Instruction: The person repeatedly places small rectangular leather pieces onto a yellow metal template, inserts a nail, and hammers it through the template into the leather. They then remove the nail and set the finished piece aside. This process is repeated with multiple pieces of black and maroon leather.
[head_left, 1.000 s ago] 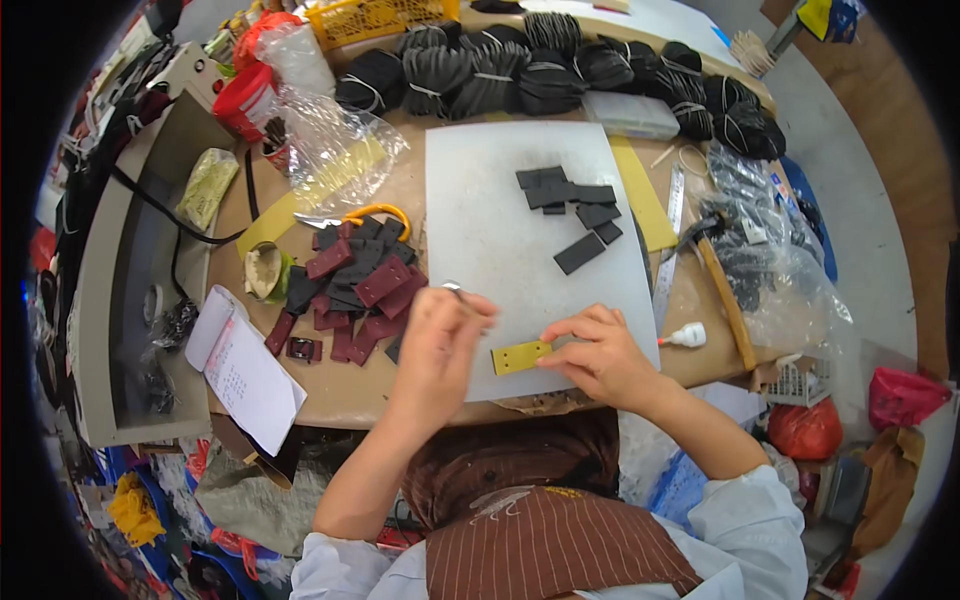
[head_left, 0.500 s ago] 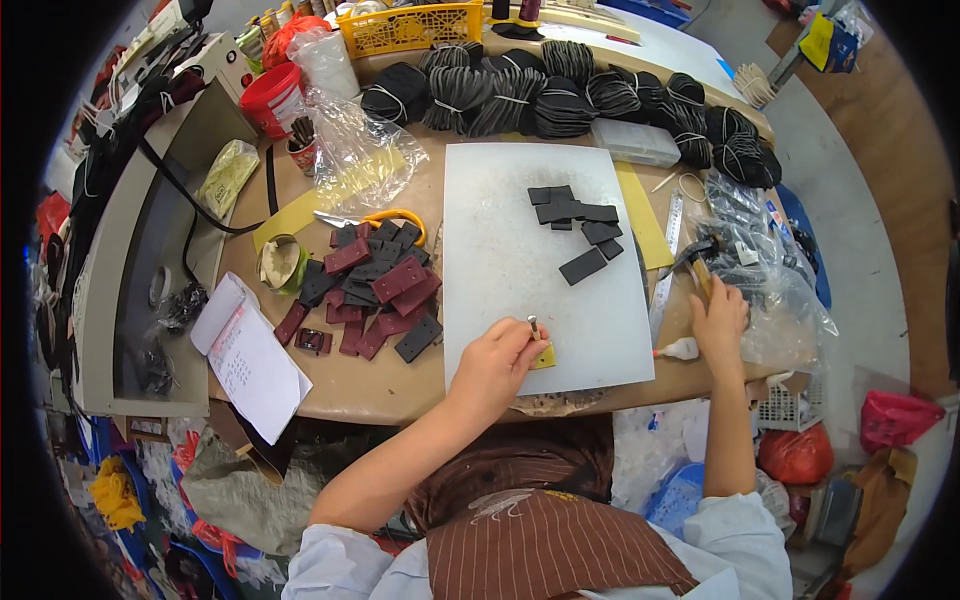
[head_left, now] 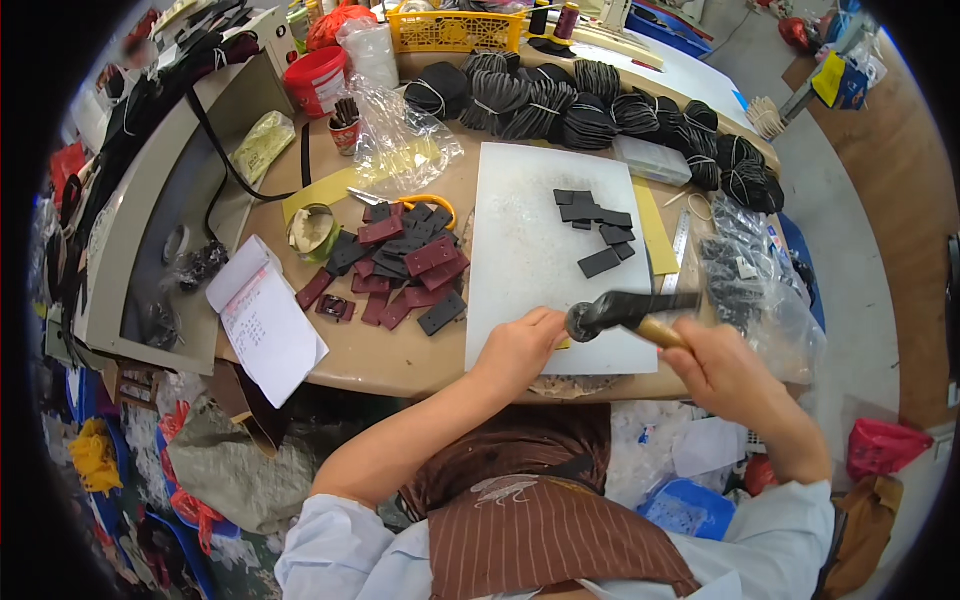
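Near the front edge of the white board [head_left: 520, 240], my left hand [head_left: 518, 350] is closed in a pinch. The small metal punch seen in it half a second ago is now hidden behind the hammer head. Under my fingertips a sliver of a small yellow piece [head_left: 564, 345] shows. My right hand [head_left: 728, 372] wraps round the wooden handle of a hammer [head_left: 612, 312]. Its dark head hangs right beside my left fingertips, slightly blurred; contact cannot be made out. Farther back on the board lie several flat black rectangular pieces [head_left: 600, 262].
Left of the board sits a pile of maroon and black pieces [head_left: 405, 255], with orange-handled scissors [head_left: 440, 208], a tape roll [head_left: 313, 232] and a notepad [head_left: 268, 318]. Bundled black strips [head_left: 590, 122] line the back. On the right are a steel ruler [head_left: 681, 240] and plastic bags [head_left: 770, 320].
My right hand has lifted the hammer from the table's right side and brought it left, over to my left hand. The whole view has shifted slightly.
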Tool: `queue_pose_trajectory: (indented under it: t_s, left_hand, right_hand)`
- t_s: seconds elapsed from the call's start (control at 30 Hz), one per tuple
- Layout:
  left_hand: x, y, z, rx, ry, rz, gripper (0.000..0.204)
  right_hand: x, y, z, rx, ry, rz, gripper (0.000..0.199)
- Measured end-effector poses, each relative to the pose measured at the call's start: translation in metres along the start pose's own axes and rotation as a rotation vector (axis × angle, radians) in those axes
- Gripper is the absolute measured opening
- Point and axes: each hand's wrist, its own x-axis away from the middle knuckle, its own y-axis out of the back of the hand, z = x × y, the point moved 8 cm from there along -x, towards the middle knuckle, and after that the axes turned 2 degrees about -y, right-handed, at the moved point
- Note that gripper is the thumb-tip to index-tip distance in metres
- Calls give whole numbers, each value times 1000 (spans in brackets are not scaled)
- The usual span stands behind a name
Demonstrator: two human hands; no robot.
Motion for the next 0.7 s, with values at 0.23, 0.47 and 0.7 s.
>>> queue_pose_trajectory:
  t_s: [0.23,0.47,0.7]
  left_hand:
    - [5,7,14,54,104,-102,21]
    - [4,5,-7,44,-81,-45,22]
    - [2,2,10,-80,140,-91,23]
  right_hand:
    - [26,81,-40,-638,-312,-597,41]
    - [25,116,-19,-822,52,-647,40]
    - [14,-6,-57,-330,-394,-85,20]
